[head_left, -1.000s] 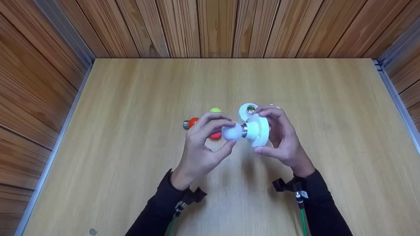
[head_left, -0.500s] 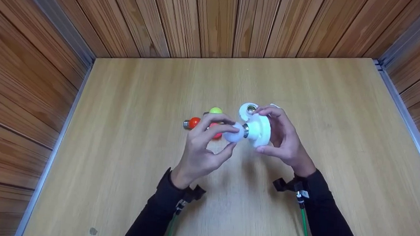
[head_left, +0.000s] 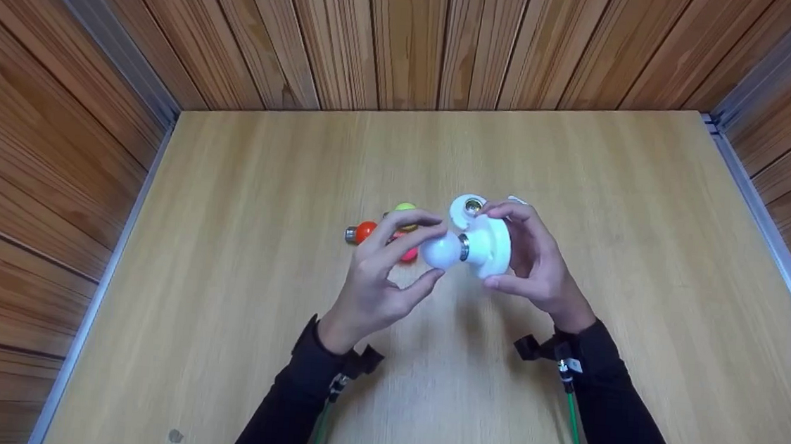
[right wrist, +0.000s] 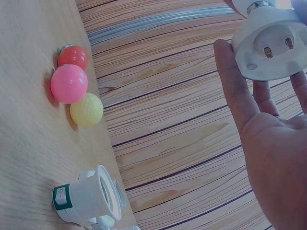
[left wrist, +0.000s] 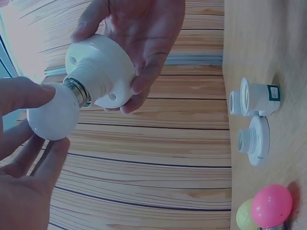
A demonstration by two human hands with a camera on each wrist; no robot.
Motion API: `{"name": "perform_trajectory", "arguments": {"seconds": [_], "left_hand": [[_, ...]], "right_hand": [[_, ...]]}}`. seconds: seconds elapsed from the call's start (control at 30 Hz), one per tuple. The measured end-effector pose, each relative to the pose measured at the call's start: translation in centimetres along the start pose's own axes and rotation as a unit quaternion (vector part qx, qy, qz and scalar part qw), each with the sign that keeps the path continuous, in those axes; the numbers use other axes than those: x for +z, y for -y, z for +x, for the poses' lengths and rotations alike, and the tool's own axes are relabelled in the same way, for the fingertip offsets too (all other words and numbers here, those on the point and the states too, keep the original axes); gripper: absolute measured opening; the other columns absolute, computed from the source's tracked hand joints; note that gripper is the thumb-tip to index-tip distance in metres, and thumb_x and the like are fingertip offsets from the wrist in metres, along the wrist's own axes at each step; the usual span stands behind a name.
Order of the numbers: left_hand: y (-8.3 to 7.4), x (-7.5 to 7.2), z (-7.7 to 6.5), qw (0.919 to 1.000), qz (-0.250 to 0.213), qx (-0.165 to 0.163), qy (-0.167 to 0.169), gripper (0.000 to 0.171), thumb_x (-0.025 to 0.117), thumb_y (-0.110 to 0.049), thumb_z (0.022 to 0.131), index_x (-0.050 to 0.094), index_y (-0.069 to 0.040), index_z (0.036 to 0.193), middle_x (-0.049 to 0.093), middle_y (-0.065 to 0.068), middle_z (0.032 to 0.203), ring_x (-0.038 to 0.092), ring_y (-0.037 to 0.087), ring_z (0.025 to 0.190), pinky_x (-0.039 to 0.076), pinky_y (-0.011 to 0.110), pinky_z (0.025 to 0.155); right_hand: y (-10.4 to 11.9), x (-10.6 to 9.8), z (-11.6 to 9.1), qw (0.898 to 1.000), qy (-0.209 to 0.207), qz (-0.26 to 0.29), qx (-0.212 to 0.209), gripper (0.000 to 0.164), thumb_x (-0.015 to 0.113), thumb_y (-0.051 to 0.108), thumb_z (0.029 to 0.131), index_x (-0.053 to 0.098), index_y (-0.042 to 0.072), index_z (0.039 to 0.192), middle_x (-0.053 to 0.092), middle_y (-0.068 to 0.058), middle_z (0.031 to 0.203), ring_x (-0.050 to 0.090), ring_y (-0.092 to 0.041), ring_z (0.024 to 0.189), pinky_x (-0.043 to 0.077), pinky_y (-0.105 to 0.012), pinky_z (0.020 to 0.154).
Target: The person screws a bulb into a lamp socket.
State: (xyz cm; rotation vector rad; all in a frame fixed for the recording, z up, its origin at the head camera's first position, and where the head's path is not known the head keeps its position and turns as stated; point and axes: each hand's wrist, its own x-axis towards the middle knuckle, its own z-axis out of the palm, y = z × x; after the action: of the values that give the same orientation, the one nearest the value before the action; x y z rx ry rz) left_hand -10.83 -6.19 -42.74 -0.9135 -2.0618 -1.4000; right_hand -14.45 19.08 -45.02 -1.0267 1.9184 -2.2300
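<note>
My left hand pinches a white light bulb between thumb and fingers, above the table. The bulb's silver screw base sits at the mouth of a white lamp holder, with several turns of thread showing. My right hand grips this lamp holder by its round flange, thumb below and fingers above in the head view. In the right wrist view the holder's underside shows metal contacts. The bulb is mostly out of that view.
An orange-red bulb, a pink bulb and a yellow bulb lie together on the table. Behind my right hand stand more white lamp holders, one with a green label. Wood-panelled walls enclose the table.
My left fingers have shifted over the bulb, baring more of its front, and the left wrist has moved slightly left. Bulb and lamp holder have edged right; the right hand keeps its grip.
</note>
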Motion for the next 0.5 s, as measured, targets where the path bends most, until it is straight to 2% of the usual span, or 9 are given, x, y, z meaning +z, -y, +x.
{"name": "perform_trajectory", "arguments": {"seconds": [0.23,0.5], "left_hand": [[-0.15,0.03,-0.03,0.9997,-0.003,-0.025,0.001,0.039,0.085,-0.009,0.090,0.074,-0.004,0.127,0.064,0.019,0.137,0.064,0.029,0.129,0.060,0.037,0.111],[-0.28,0.04,-0.07,0.9990,-0.018,-0.041,0.000,0.039,0.084,-0.008,0.090,0.074,-0.004,0.127,0.067,0.016,0.129,0.065,0.026,0.121,0.064,0.031,0.104]], "right_hand": [[-0.11,-0.16,0.10,1.000,0.008,0.000,-0.014,0.078,0.075,-0.022,0.071,0.047,-0.001,0.141,0.052,-0.010,0.145,0.055,-0.023,0.138,0.056,-0.027,0.112],[-0.04,-0.10,0.06,1.000,0.002,-0.001,-0.010,0.077,0.076,-0.020,0.072,0.048,0.001,0.140,0.052,-0.011,0.145,0.055,-0.023,0.137,0.057,-0.027,0.111]]}}
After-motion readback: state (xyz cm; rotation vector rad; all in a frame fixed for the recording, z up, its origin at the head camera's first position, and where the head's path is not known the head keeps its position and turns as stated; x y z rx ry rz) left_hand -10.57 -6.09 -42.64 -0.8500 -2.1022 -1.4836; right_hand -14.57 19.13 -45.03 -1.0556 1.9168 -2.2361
